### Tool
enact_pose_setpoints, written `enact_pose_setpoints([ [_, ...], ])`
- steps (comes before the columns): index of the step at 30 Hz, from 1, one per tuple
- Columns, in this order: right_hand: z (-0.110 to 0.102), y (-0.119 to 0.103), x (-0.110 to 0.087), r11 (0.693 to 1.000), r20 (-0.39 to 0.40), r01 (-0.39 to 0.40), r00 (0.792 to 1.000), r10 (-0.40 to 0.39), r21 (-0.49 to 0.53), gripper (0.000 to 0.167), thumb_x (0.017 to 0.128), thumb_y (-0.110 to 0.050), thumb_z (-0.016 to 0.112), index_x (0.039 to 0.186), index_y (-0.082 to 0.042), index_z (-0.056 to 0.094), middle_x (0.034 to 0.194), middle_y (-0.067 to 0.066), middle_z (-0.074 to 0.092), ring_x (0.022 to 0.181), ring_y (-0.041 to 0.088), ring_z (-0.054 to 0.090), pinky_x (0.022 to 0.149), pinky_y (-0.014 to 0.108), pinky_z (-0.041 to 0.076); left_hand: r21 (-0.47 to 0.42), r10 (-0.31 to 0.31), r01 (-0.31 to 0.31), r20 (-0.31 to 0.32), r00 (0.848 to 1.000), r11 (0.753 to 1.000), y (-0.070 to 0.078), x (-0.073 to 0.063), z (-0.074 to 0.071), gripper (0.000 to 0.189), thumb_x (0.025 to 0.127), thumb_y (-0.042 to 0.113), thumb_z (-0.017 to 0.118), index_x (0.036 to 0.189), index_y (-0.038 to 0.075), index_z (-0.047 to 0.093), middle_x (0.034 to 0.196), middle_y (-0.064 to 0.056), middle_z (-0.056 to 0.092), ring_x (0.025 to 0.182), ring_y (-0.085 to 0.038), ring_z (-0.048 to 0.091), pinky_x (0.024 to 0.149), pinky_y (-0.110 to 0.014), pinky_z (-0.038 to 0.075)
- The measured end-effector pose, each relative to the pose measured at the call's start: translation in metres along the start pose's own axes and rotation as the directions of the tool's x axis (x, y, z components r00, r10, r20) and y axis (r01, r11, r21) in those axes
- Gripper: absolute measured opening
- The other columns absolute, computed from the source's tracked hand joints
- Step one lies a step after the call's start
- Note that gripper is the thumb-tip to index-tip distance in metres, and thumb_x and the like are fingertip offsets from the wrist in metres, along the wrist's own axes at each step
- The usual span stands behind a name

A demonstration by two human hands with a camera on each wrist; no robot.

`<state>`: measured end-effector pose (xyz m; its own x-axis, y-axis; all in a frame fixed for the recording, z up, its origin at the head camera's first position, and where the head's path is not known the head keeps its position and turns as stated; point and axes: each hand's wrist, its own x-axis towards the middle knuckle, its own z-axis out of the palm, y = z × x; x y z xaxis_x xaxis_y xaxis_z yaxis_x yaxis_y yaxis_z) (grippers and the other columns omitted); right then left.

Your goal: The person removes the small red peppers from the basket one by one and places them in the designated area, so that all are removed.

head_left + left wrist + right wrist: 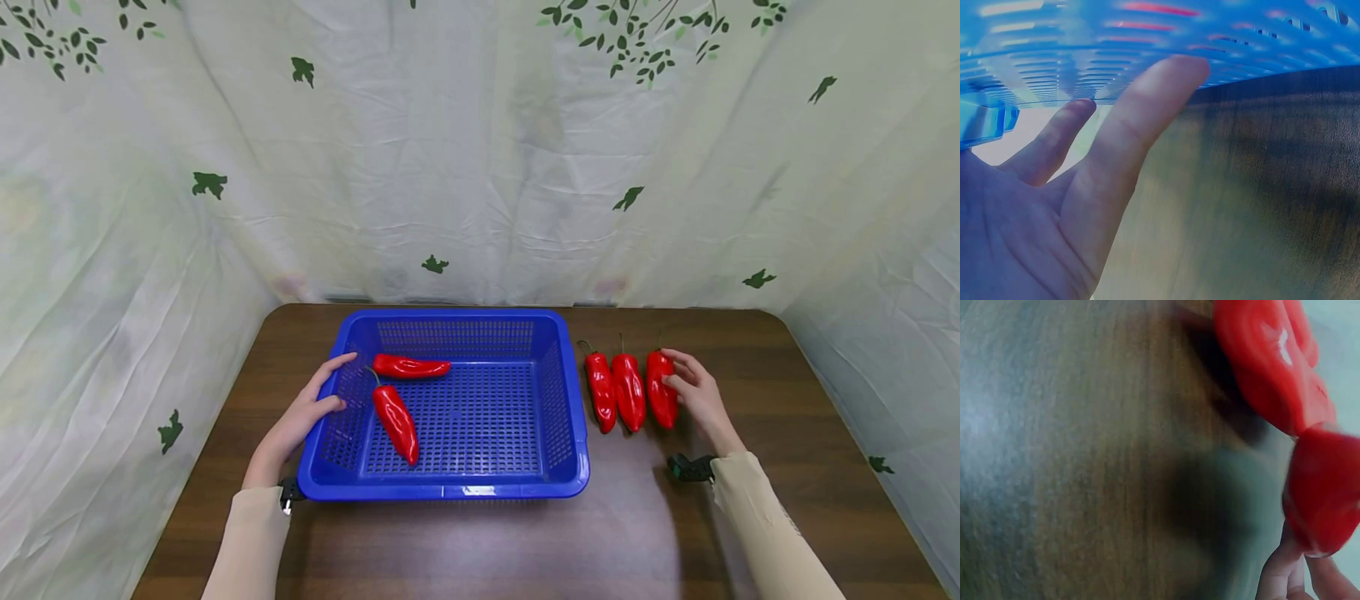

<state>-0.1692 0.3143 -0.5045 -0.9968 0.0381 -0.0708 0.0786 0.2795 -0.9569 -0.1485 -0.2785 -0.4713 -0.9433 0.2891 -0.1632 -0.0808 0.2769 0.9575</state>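
Observation:
A blue plastic basket (450, 490) with slotted walls stands on the table. At its left side, my left hand (300, 412) grips the rim, thumb and a finger over the top. Two fingers of that hand (1104, 144) reach along the outer wall in the left wrist view. Inside the basket lie two red chili peppers, one crosswise (411, 367) and one slanting (395, 423). Right of the basket, my right hand (697, 396) pinches a red chili pepper (662, 390) between thumb and fingers. The same held pepper (1322, 490) hides part of the fingers in the right wrist view.
Two more red chili peppers, a left one (601, 392) and a middle one (628, 392), lie side by side between the basket and the held pepper. The brown wooden table (487, 550) ends at a leaf-printed curtain (480, 167) behind and at both sides.

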Motion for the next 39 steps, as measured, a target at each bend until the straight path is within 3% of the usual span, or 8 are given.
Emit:
enact_pose_setpoints([
  [4, 0.002, 0.001, 0.001, 1.000, 0.011, -0.010, 1.000, 0.011, -0.019, 0.046, 0.097, -0.008, 0.045, 0.142, -0.001, 0.036, 0.141, 0.028, 0.038, 0.098, 0.006, 0.049, 0.074, 0.019, 0.048, -0.003, -0.002, 0.002, 0.000, 1.000, 1.000, -0.001, 0.000, 0.000, 0.065, 0.094, 0.007, 0.045, 0.152, 0.026, 0.022, 0.156, -0.016, 0.005, 0.125, -0.051, 0.033, 0.085, -0.056, 0.048],
  [10, 0.004, 0.003, 0.003, 0.997, 0.015, -0.026, 1.000, 0.028, -0.077, 0.047, 0.097, -0.005, 0.045, 0.143, -0.002, 0.037, 0.143, 0.028, 0.035, 0.114, 0.032, 0.044, 0.075, 0.021, 0.046, 0.000, 0.004, -0.004, -0.001, 1.000, 1.000, -0.001, 0.000, 0.000, 0.064, 0.094, 0.007, 0.044, 0.152, 0.026, 0.022, 0.156, -0.016, 0.005, 0.125, -0.050, 0.034, 0.085, -0.055, 0.048],
  [16, 0.008, 0.002, 0.005, 0.989, 0.035, -0.021, 0.999, 0.026, -0.147, 0.047, 0.097, -0.004, 0.045, 0.143, -0.003, 0.037, 0.145, 0.028, 0.031, 0.124, 0.046, 0.039, 0.087, 0.038, 0.047, 0.018, 0.015, -0.015, -0.006, 1.000, 1.000, -0.001, 0.001, 0.000, 0.064, 0.094, 0.006, 0.044, 0.151, 0.025, 0.023, 0.156, -0.015, 0.006, 0.127, -0.048, 0.032, 0.089, -0.058, 0.043],
  [21, 0.010, 0.001, 0.005, 0.988, 0.036, -0.016, 0.999, 0.022, -0.156, 0.048, 0.097, -0.004, 0.045, 0.144, -0.002, 0.037, 0.145, 0.029, 0.032, 0.123, 0.046, 0.040, 0.089, 0.044, 0.046, 0.007, 0.011, -0.011, -0.002, 1.000, 1.000, -0.001, 0.001, 0.000, 0.065, 0.093, 0.006, 0.044, 0.152, 0.026, 0.022, 0.156, -0.015, 0.006, 0.125, -0.048, 0.034, 0.087, -0.056, 0.046],
  [28, 0.011, 0.001, 0.003, 0.991, 0.021, 0.011, 1.000, -0.009, -0.135, 0.046, 0.098, -0.006, 0.045, 0.143, -0.001, 0.038, 0.142, 0.029, 0.036, 0.118, 0.042, 0.044, 0.076, 0.018, 0.046, 0.000, 0.010, -0.010, -0.001, 1.000, 1.000, -0.001, 0.001, 0.000, 0.066, 0.093, 0.006, 0.044, 0.151, 0.026, 0.022, 0.156, -0.016, 0.007, 0.124, -0.049, 0.035, 0.086, -0.055, 0.047],
  [32, 0.011, 0.001, 0.002, 0.993, -0.002, 0.030, 1.000, -0.030, -0.116, 0.045, 0.098, -0.006, 0.045, 0.141, 0.000, 0.039, 0.141, 0.029, 0.037, 0.118, 0.042, 0.043, 0.074, 0.015, 0.046, -0.003, 0.010, -0.010, 0.000, 1.000, 1.000, -0.002, 0.001, 0.000, 0.065, 0.093, 0.006, 0.044, 0.151, 0.026, 0.023, 0.156, -0.015, 0.007, 0.125, -0.049, 0.034, 0.086, -0.056, 0.046],
  [34, 0.009, 0.000, 0.002, 0.994, -0.021, 0.032, 0.999, -0.035, -0.106, 0.044, 0.097, -0.006, 0.044, 0.141, 0.000, 0.040, 0.140, 0.029, 0.039, 0.115, 0.038, 0.045, 0.074, 0.015, 0.047, -0.003, 0.010, -0.010, 0.000, 1.000, 1.000, -0.001, 0.001, 0.000, 0.065, 0.093, 0.006, 0.044, 0.151, 0.026, 0.022, 0.156, -0.015, 0.006, 0.126, -0.050, 0.033, 0.087, -0.057, 0.046],
  [39, 0.005, -0.004, 0.001, 0.996, -0.059, 0.044, 0.997, -0.049, -0.081, 0.043, 0.097, -0.005, 0.043, 0.140, 0.001, 0.042, 0.137, 0.028, 0.042, 0.097, 0.010, 0.053, 0.075, 0.016, 0.048, 0.007, 0.010, -0.010, -0.001, 1.000, 1.000, -0.001, 0.001, 0.000, 0.065, 0.093, 0.007, 0.044, 0.152, 0.026, 0.022, 0.157, -0.016, 0.005, 0.128, -0.051, 0.030, 0.088, -0.060, 0.044],
])
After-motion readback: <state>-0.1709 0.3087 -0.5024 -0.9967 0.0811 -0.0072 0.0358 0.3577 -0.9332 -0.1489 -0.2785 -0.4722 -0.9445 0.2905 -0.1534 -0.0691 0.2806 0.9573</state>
